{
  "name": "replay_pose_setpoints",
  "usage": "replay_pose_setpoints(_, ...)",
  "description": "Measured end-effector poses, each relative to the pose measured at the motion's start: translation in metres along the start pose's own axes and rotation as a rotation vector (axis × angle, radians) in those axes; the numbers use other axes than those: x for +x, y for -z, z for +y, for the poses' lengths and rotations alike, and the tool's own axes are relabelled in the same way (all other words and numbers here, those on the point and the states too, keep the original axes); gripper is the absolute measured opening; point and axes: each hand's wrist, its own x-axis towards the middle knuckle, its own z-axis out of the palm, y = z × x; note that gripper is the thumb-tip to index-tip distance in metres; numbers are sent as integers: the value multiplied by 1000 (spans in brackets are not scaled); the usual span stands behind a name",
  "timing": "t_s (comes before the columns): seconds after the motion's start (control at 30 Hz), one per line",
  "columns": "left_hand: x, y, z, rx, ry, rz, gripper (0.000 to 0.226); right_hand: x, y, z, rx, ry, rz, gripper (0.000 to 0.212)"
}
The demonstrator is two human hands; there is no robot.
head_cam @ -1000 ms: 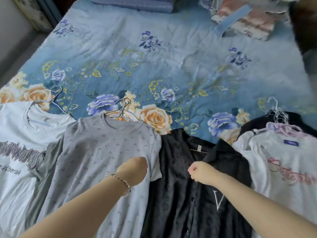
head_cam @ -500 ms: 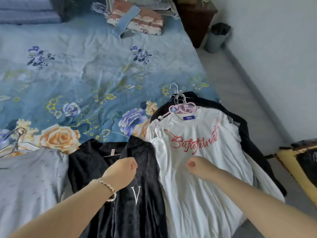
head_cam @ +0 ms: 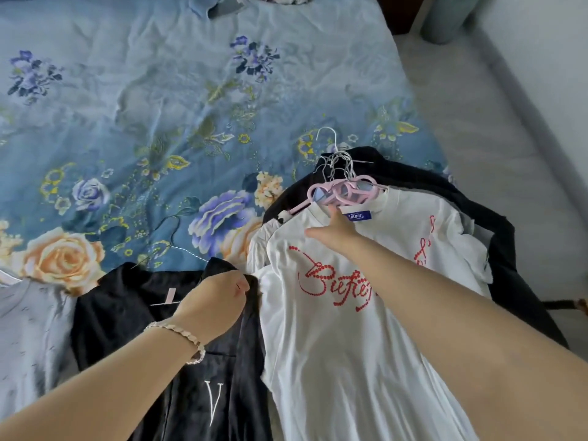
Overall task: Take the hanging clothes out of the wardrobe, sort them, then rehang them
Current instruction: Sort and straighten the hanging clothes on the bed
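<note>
Head camera, and closest in, the left hand (head_cam: 219,300), a bead bracelet (head_cam: 178,329) on its wrist, sits curled into a fist on the right edge of the black shirt (head_cam: 133,313). I cannot tell whether it is pinching cloth or just resting there. That shirt lies flat on the bed, on its hanger, with a grey T-shirt (head_cam: 25,329) just beside it at the left edge of view.

Moving out, the right hand (head_cam: 334,230) stretches over the white T-shirt (head_cam: 334,345) with the red lettering. Its fingers are straight and spread, the tips at the collar just short of the pink hangers (head_cam: 346,192), and it is holding nothing. That T-shirt tops a pile: a dark garment (head_cam: 509,249) spills out beneath it, and a cluster of wire hooks (head_cam: 331,154) pokes out above the collar.

Beyond that is the floral bedspread (head_cam: 159,90), then bare floor (head_cam: 493,138) to the right.

My read on progress: the first step looks done, with the clothes out and on the bed. Sorting looks to be midway, since two pieces are laid out singly on the left while the right-hand pile is unsorted. Rehanging has not begun, and no wardrobe is in view.
</note>
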Motion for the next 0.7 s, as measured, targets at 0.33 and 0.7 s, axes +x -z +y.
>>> replay_pose_setpoints(0.33, -9, 1, -46, -168, 180, -72, 23, 56, -26, -17, 524, -209, 176, 74)
replay_pose_setpoints(0.7, -36, 16, -33, -217, 144, -55, 22, -8, -10, -7, 367, 48, 365, 22)
